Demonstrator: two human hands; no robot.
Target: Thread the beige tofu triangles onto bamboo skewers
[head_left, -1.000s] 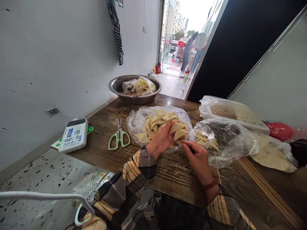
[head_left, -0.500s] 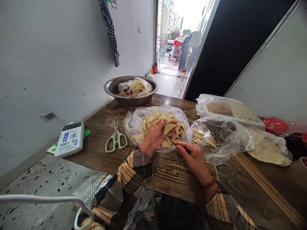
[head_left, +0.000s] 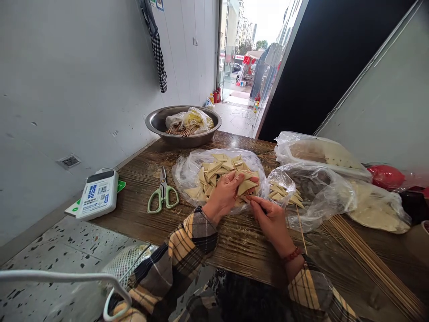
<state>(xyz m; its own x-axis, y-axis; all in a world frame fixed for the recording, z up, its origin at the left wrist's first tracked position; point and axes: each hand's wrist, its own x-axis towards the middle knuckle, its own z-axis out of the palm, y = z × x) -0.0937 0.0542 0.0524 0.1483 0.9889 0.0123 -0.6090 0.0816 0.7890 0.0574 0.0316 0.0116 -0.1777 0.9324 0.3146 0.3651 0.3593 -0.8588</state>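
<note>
My left hand (head_left: 224, 196) pinches pale, flat triangular pieces that look like tofu skin (head_left: 246, 185) between thumb and fingers. My right hand (head_left: 272, 222) grips a thin wooden skewer (head_left: 248, 196), its thumb and forefinger close below the pieces. How far the skewer runs into them is hidden by the fingers. Under my hands, a heap of similar triangles (head_left: 209, 172) lies on an open clear plastic bag (head_left: 182, 172). Beside my right hand, more folded pieces (head_left: 283, 193) lie in another clear bag, with a skewer stick (head_left: 301, 230) reaching out toward my sleeve.
Green-handled scissors (head_left: 163, 194) lie left on the wooden table (head_left: 241, 241), near a white boxed device (head_left: 98, 194). A metal basin (head_left: 154, 123) with bagged skewers stands at the back. A bundle of bare skewers (head_left: 375, 264) and filled plastic bags (head_left: 378, 205) are on the right.
My left hand has moved right with the tofu skin pieces, closer to my right hand. The right hand has shifted only slightly, and the skewer now meets the pieces.
</note>
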